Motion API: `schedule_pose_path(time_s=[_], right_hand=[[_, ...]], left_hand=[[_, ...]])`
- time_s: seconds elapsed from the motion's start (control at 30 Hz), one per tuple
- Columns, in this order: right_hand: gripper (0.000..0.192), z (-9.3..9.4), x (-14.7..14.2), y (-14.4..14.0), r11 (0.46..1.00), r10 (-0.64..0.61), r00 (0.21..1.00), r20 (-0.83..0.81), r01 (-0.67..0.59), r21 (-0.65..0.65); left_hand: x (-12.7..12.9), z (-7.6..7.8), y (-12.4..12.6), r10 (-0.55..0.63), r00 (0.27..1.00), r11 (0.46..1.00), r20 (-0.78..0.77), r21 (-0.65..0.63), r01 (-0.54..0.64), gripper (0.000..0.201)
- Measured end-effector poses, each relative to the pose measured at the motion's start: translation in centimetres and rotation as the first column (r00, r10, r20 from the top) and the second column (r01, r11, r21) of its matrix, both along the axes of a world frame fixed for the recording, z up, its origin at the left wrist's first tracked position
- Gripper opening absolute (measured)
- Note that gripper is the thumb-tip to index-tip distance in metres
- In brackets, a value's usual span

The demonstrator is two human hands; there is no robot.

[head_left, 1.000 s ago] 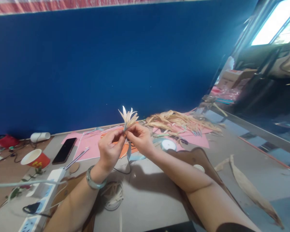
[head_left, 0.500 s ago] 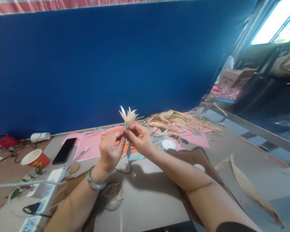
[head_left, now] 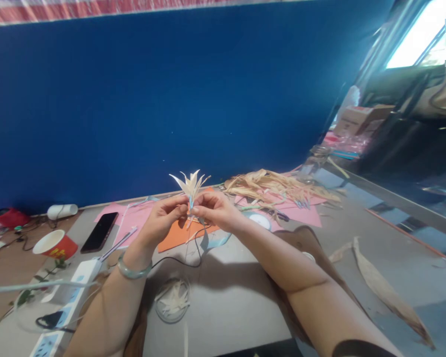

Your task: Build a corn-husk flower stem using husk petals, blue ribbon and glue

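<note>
Above the table (head_left: pixel 226 302), both hands' fingers (head_left: pixel 178 208) pinch the straw flower (head_left: pixel 190 186) upright.

Your left hand (head_left: pixel 162 218) rolled over, dropped lower, slid toward 9 o'clock. Husk flower (head_left: pixel 190 184) shifted same way, petals splayed wider now. Right hand (head_left: pixel 215 210) followed. Blue ribbon (head_left: pixel 212 242) tail swung out toward 3 o'clock, orange paper (head_left: pixel 174 235) more exposed.
</note>
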State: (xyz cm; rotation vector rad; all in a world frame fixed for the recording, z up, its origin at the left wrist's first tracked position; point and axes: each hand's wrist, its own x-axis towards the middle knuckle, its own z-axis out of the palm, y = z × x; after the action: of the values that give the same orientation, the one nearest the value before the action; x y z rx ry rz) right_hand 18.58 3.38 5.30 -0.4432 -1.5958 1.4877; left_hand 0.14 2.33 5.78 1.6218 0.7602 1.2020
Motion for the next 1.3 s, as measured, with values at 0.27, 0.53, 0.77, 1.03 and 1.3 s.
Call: schedule_pose_path(time_s=[0.27, 0.53, 0.77, 1.03, 1.3], right_hand=[[0.024, -0.2, 0.1, 0.5, 0.986, 0.134, 0.989, -0.065, -0.139, -0.089], [0.028, -0.5, 0.1, 0.7, 0.975, 0.154, 0.986, -0.057, -0.161, -0.151], [0.029, -0.5, 0.1, 0.5, 0.952, 0.247, 0.968, -0.032, -0.249, -0.181], [0.032, -1.0, -0.2, 0.6, 0.921, 0.317, 0.948, -0.007, -0.309, -0.238], [0.034, -0.8, -0.1, 0.5, 0.956, 0.240, 0.970, 0.032, -0.230, -0.181]], left_hand=[[-0.4, -0.8, 0.7, 0.063, 0.988, 0.971, -0.143, 0.238, -0.028, 0.046], [0.2, -0.7, 0.5, 0.057, 0.986, 0.959, -0.158, 0.282, -0.010, 0.048], [-0.3, -2.5, 0.9, -0.116, 0.993, 0.991, 0.035, 0.069, 0.114, 0.033], [0.5, -2.2, 0.2, -0.273, 0.911, 0.947, 0.308, -0.082, 0.311, 0.026], [-0.1, -2.4, 0.6, -0.165, 0.957, 0.976, 0.238, -0.101, 0.194, 0.029]])
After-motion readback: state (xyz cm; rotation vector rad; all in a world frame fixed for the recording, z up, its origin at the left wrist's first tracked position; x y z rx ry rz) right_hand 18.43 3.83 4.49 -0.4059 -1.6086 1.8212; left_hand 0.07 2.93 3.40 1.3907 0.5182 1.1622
